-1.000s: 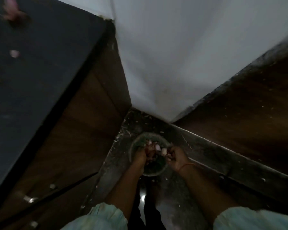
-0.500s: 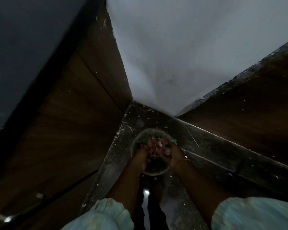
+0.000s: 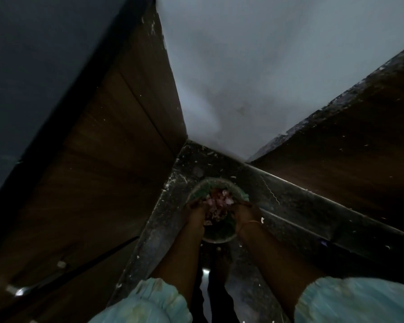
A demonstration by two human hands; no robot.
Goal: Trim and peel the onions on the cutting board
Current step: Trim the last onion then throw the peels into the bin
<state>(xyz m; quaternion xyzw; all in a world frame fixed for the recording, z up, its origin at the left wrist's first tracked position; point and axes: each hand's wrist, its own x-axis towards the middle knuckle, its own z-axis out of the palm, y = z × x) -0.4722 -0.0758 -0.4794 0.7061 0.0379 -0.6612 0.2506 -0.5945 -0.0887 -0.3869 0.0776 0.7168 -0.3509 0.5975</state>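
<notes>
change since a second ago: both hands are now sunk lower into the round bin (image 3: 219, 238) in the floor corner, and the pale onion pieces seen between the fingers back then have been replaced by one bunched heap of pink-purple onion skins (image 3: 218, 202) held over the bin's middle. the view has also been tilted further down; the dark counter with loose scraps is no longer shown.

reading for the task: this is taken as waste disposal, not trimming or peeling. no cutting board, knife or whole onion is shown, so how many onions are done cannot be told. the peel dump is judged to be nearly over.

grip and position:
- left hand (image 3: 196, 212): set at the heap's left edge, inside the bin rim, fingers bent toward the skins. in this dim, blurred frame it cannot be told whether skins are clamped or only pushed.
- right hand (image 3: 244, 213): mirrored at the heap's right edge, a thin band seen at the wrist. same limit: it cannot be told whether the grip is closed.
- skins: lying between the two hands, touching both, above the bin's dark interior.
- a pale scrap (image 3: 262, 220) is seen just beside the right wrist, outside the rim.

risk judged: light skins may be spilled past the rim onto the speckled floor.
</notes>
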